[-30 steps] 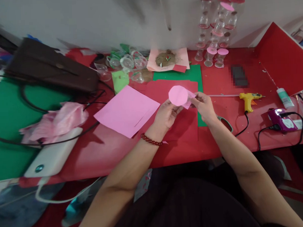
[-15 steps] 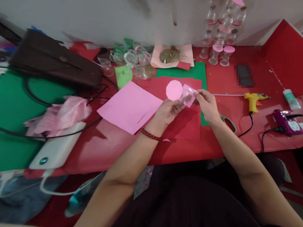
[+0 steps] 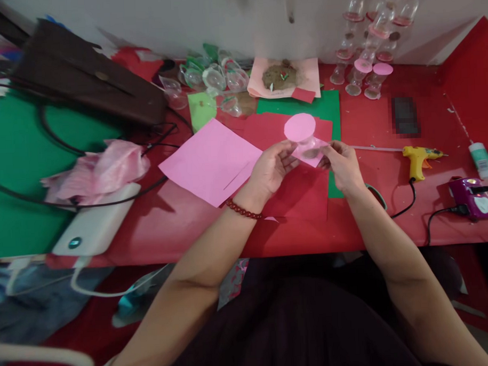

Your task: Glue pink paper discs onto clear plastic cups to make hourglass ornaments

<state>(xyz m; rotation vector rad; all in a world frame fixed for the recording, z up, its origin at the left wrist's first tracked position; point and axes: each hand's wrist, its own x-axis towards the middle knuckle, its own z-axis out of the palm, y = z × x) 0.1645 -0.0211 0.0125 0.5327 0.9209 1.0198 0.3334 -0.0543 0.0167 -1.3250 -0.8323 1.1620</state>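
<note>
Between my hands is a clear plastic hourglass point(image 3: 305, 143), upright and slightly tilted, with dark sand in its lower part. A round pink paper disc point(image 3: 300, 127) caps its top, and a pink paper square point(image 3: 309, 161) lies under its base. The fingers of my left hand point(image 3: 270, 168) are closed on the hourglass's left side, near the base. My right hand point(image 3: 344, 166) pinches the right corner of the pink square. Below them lie red paper sheets point(image 3: 300, 194), with a large pink sheet point(image 3: 211, 163) to the left.
At the back right stands a stack of similar hourglasses point(image 3: 373, 45). A yellow glue gun point(image 3: 418, 161), scissors point(image 3: 377, 197) and a glue bottle point(image 3: 483, 161) lie right. Sand point(image 3: 279, 76) sits on paper behind, beside clear plastic pieces point(image 3: 214, 80). A brown bag point(image 3: 92, 76) and white power bank point(image 3: 99, 225) are left.
The hourglass has been turned more upright, its disc now above the square base. Both hands have shifted slightly, still holding it. The whole view has moved a little.
</note>
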